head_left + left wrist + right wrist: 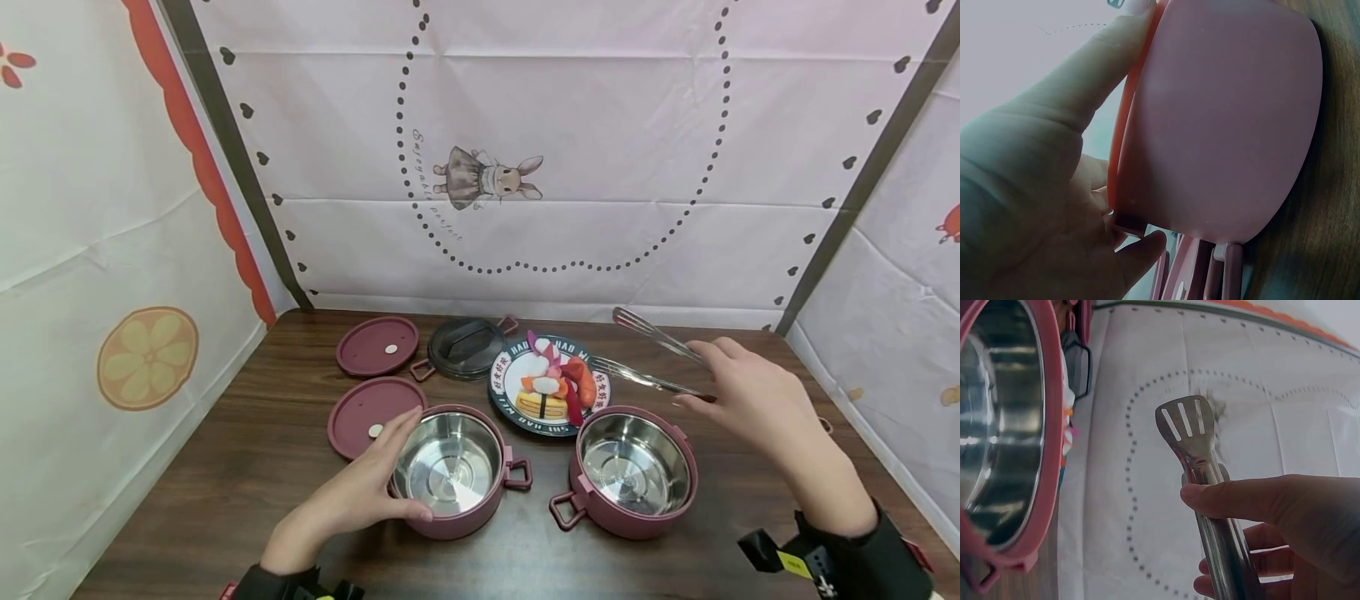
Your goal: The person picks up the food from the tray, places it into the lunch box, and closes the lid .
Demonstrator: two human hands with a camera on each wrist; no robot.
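My left hand (352, 497) holds the left side of a pink pot (459, 525) with a shiny steel inside, thumb on its near wall and fingers around the far rim. In the left wrist view the pot's wall (1222, 119) stands on the wood. My right hand (761, 408) grips metal tongs (660, 337), their two arms spread apart over the table's right side. Their slotted head (1197, 447) shows in the right wrist view. Just left of that hand, the plate (517, 417) bears toy foods, among them a red-orange sausage (587, 389).
A second pink pot (622, 525) with bare steel inside stands right of the first. Two pink lids (358, 350) lie at the left. A dark-lidded pot (463, 367) with pink handles stands behind. Printed cloth walls (600, 167) border the wooden table (540, 567).
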